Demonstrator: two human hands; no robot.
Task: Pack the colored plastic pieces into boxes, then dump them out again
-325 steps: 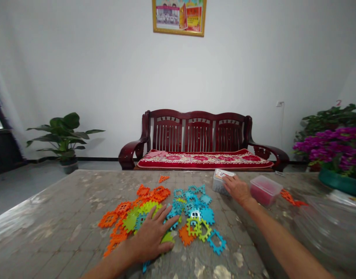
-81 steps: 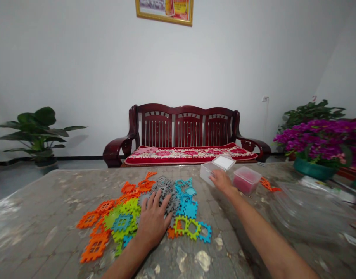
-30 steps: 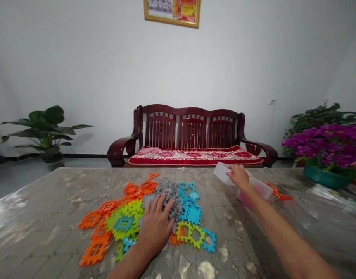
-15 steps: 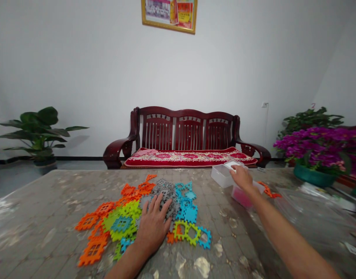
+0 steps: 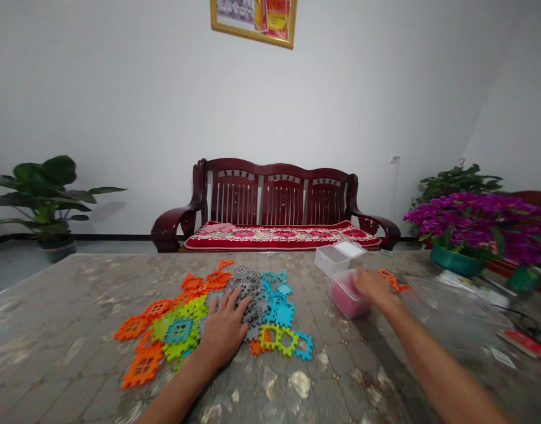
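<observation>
1. So I was watching through the head camera, and the left hand (image 5: 226,330) was lying on the gray pieces (image 5: 246,280) around the middle of the bench (image 5: 76,318). That grip was relaxed, fingers a bit apart, nothing pinched.
2. My right hand (image 5: 379,288) was over at the pink-filled box (image 5: 346,305), touching its right end. Fingertips were partly hidden, so I honestly couldn't tell if that grip was clamped on it or just resting there.
3. The pink-filled box sat toward the far edge of the bench, right of the middle. I couldn't make out whether its lid was fully closed.
4. Just behind it, closer to the far edge, was the clear white box (image 5: 330,265) with its lid (image 5: 350,249) flipped open to the right.
5. Around the gray stuff: orange pieces (image 5: 142,368) toward the left edge, green pieces (image 5: 195,307) next to the left hand, blue pieces (image 5: 283,315) on the right side of the heap.
6. Further toward the right edge I had clear plastic (image 5: 451,312), plus purple flowers (image 5: 478,221) in a teal pot (image 5: 456,260).
</observation>
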